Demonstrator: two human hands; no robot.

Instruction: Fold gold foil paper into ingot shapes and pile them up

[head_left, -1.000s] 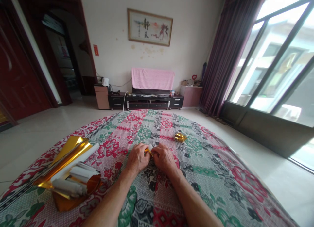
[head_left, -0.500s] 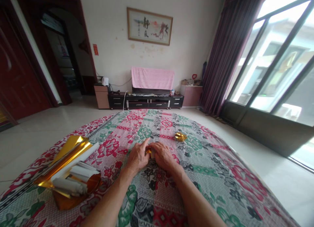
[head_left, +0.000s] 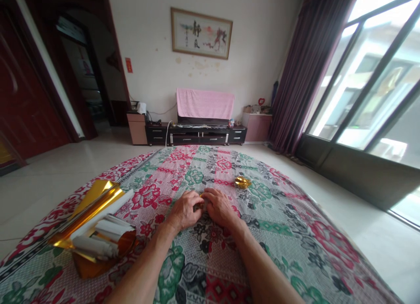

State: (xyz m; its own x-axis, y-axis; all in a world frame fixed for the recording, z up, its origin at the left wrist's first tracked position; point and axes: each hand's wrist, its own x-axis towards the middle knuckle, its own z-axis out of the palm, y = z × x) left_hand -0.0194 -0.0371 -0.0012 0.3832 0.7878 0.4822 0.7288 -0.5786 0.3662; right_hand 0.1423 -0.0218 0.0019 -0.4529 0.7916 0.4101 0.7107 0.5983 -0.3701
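Observation:
Over the middle of the cloth-covered round table, my left hand (head_left: 186, 210) and my right hand (head_left: 219, 207) meet with curled fingers. Between the fingertips shows a bit of gold foil paper (head_left: 198, 205), mostly hidden by the fingers, so its shape cannot be made out. Beyond my right hand, to the right, lies a folded gold foil piece (head_left: 243, 182) with pointed parts. At the left, shiny gold foil sheets (head_left: 98, 199) rest partly rolled, and a bundle of white-backed folded strips (head_left: 95, 247) lies on them.
A patterned red, green and grey tablecloth (head_left: 282, 251) covers the table out to its curved edge. Past it stand a low black TV cabinet (head_left: 197, 137) and a television under a pink cloth (head_left: 205, 103). Tall glass doors (head_left: 361, 85) are on the right.
My left fingers, stretched forward before, are now bent down around the foil. My right hand stays close beside them. The view has shifted slightly; the foil pieces on the table lie as before.

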